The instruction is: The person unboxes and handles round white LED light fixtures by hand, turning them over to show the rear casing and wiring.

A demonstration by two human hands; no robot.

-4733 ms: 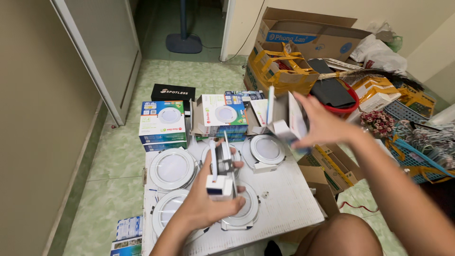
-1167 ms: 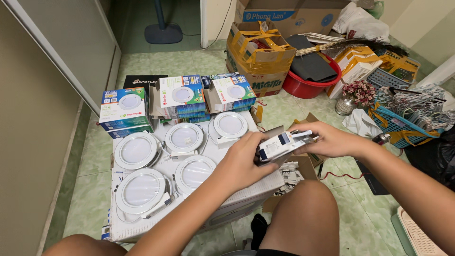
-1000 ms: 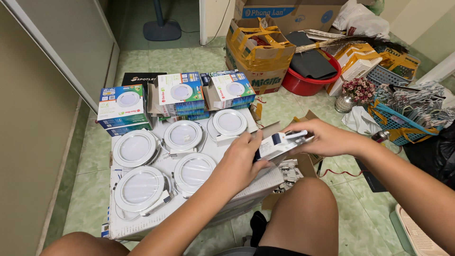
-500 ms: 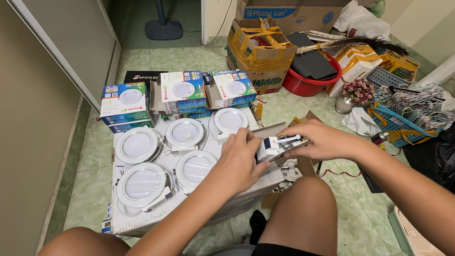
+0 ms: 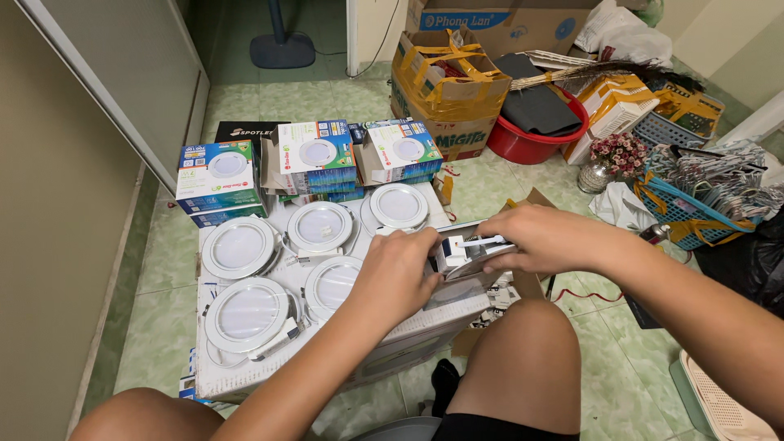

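**Round lamps, unpacking: five out, three boxes shut**

Left hand (image 5: 398,276) and right hand (image 5: 545,238), each grip pinching the small white plastic lamp driver (image 5: 462,250) above the white cardboard table (image 5: 359,359). Five round white ceiling lamps (image 5: 245,312) laid out; three printed lamp boxes (image 5: 317,157) unopened behind.

White board (image 5: 245,371) (on green floor tiles (image 5: 155,310)) under five round white downlights (image 5: 247,312).

- One view only, from the head, looking steeply down and forward.
- Close on the left hand (image 5: 396,273) and right hand (image 5: 543,237), the knees at the bottom edge.
- Farther floor and boxes (image 5: 314,155) fill the top.
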